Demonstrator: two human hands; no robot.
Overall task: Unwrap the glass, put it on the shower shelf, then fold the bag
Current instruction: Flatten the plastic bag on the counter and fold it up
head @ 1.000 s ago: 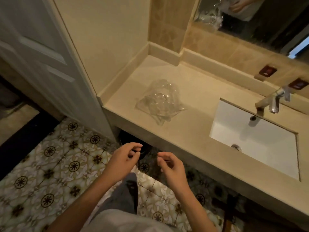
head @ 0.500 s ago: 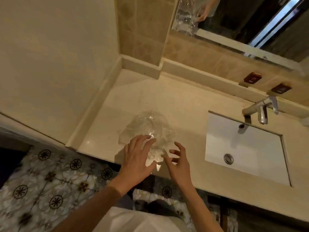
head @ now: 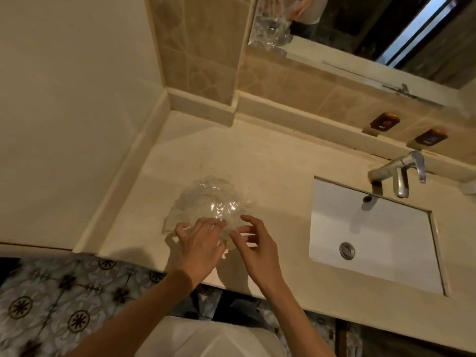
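A crumpled clear plastic bag (head: 210,202) lies on the beige counter (head: 270,171), left of the sink. The glass inside it shows only as glints through the wrinkled plastic. My left hand (head: 199,246) lies over the bag's near edge with fingers spread and fingertips on the plastic. My right hand (head: 255,240) is just to its right, fingers loosely bent and apart, their tips at the bag's near right edge. Neither hand plainly grips the bag.
A white rectangular sink (head: 371,240) with a chrome tap (head: 396,176) sits to the right. A mirror (head: 373,29) hangs above the tiled back ledge, which carries two small brown packets (head: 385,122). A wall closes off the left side. Patterned floor tiles (head: 51,305) lie below.
My head has moved over the counter. Both hands rose from in front of the counter edge to the bag, and now sit further onto its near edge.
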